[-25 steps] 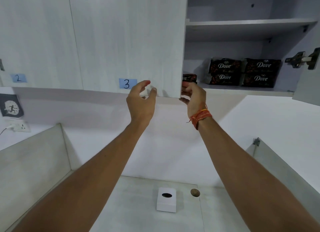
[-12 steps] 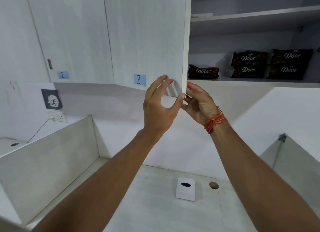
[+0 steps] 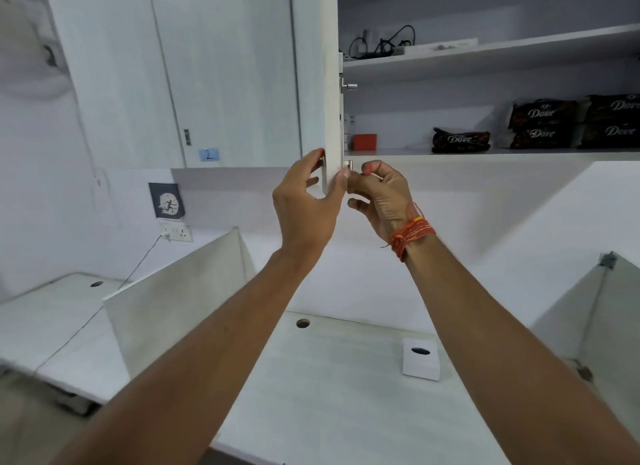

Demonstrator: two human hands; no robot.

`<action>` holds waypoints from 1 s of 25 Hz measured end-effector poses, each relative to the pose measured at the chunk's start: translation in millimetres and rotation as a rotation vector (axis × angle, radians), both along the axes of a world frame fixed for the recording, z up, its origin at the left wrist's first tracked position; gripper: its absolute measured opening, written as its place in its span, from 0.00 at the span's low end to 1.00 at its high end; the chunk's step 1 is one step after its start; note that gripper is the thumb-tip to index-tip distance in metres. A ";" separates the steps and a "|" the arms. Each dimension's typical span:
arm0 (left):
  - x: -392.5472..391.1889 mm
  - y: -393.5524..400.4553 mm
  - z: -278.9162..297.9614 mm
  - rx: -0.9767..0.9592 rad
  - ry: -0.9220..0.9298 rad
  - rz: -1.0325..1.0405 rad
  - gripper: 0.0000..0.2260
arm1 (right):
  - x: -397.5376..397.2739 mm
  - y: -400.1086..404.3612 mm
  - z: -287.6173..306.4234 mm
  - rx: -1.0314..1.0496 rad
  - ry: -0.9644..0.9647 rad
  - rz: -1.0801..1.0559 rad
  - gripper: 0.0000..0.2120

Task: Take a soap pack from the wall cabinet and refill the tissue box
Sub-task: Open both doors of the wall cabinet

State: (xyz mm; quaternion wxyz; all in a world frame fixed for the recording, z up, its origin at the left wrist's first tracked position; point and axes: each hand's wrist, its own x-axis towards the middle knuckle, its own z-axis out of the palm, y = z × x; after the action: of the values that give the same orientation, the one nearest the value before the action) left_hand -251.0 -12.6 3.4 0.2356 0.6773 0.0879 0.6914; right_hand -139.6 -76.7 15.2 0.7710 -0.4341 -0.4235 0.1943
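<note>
The wall cabinet door (image 3: 313,83) stands swung out, seen almost edge-on. My left hand (image 3: 306,204) pinches its lower corner, fingers on the front face and thumb on the edge. My right hand (image 3: 381,196) is just right of that corner, fingers curled, touching the door's inner side near a small metal fitting. Inside, on the lower shelf (image 3: 485,152), lie several dark Dove soap packs: one alone (image 3: 460,140) and a stack further right (image 3: 571,123). The white tissue box (image 3: 421,359), with an oval slot on top, sits on the desk below.
A small red box (image 3: 364,141) stands at the shelf's left end. Cables lie on the upper shelf (image 3: 381,45). Closed door number 2 (image 3: 207,83) is left. The desk (image 3: 329,395) has side partitions and a cable hole (image 3: 303,323); a wall socket (image 3: 175,231) is left.
The door has swung further open, now edge-on, exposing more of the shelves. Both hands stayed at its lower corner. The view shifted left.
</note>
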 end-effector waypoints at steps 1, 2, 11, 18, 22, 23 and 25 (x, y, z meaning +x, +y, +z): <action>-12.1 6.1 1.8 -0.028 0.008 0.009 0.19 | -15.7 8.9 -1.4 -0.016 0.015 -0.040 0.15; -24.5 11.6 3.9 -0.050 0.013 0.015 0.16 | -31.4 19.1 -4.3 -0.032 0.048 -0.068 0.15; -116.3 92.6 9.6 -0.146 0.040 0.204 0.13 | -132.8 122.4 -11.8 -0.106 0.162 -0.025 0.25; -156.2 147.9 15.7 -0.137 0.118 0.322 0.12 | -174.0 189.4 -16.1 -0.052 0.295 -0.040 0.27; -152.3 152.4 11.9 -0.129 0.099 0.291 0.14 | -169.5 195.2 -17.6 0.009 0.386 -0.064 0.22; -152.0 153.1 12.3 -0.127 0.090 0.288 0.14 | -166.6 194.8 -17.1 0.000 0.375 -0.065 0.20; -151.7 152.9 12.3 -0.150 0.072 0.287 0.13 | -161.9 191.9 -16.3 -0.012 0.353 -0.061 0.18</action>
State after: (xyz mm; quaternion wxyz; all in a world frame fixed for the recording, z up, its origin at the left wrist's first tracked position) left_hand -402.8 140.2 15.7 0.1809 0.6627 0.2434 0.6847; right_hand -301.5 115.2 -1.2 0.8363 -0.4104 -0.2670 0.2468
